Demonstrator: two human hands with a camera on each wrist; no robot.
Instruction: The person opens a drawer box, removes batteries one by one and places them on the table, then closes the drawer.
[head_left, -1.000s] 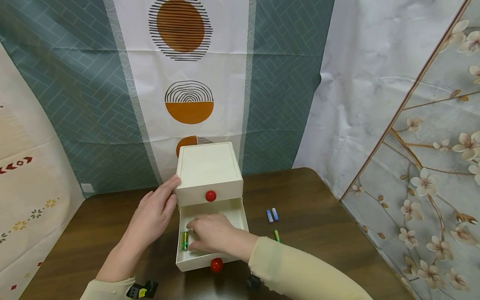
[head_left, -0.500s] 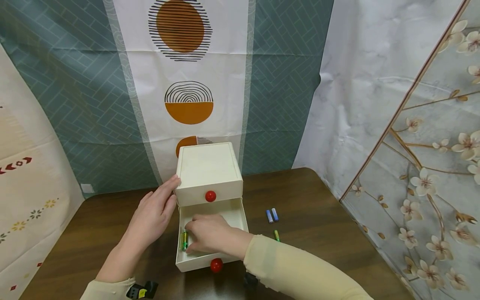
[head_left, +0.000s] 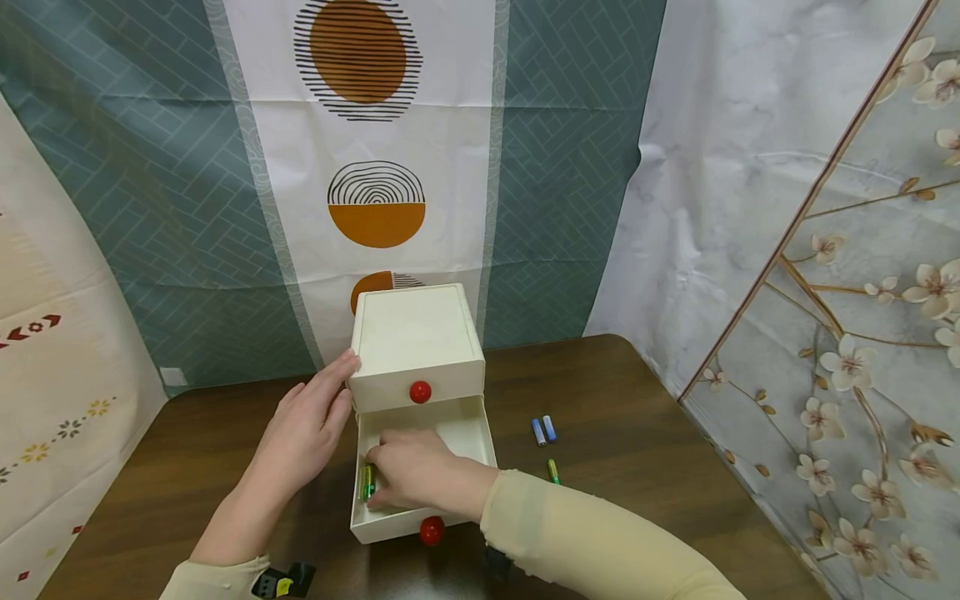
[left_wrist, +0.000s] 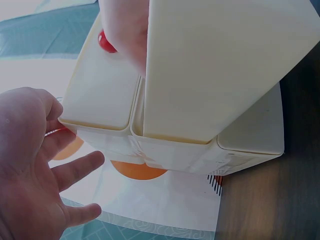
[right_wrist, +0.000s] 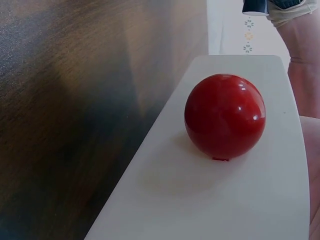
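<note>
A small cream drawer cabinet (head_left: 418, 325) stands on the table, its lower drawer (head_left: 467, 427) pulled out. Inside that drawer, along the left wall, lies a green battery (head_left: 368, 481). My right hand (head_left: 423, 473) reaches into the drawer and pinches this battery, index finger at its far end and thumb at its near end. My left hand (head_left: 303, 433) rests its fingertips against the cabinet's left side. In the left wrist view the left hand's fingers (left_wrist: 77, 171) are spread and fairly straight. The right wrist view shows the drawer's red knob (right_wrist: 225, 117); the right fingers are hidden there.
Two blue batteries (head_left: 543, 430) lie side by side on the brown table (head_left: 615, 467), right of the cabinet. Nearer, another green battery (head_left: 553, 472) is partly covered by the right sleeve (head_left: 585, 533). The upper drawer, with its red knob (head_left: 420, 392), is closed. Patterned cloths hang behind.
My right hand has moved slightly left inside the drawer, and its thumb and index finger have come onto the green battery. The left hand keeps its place on the cabinet.
</note>
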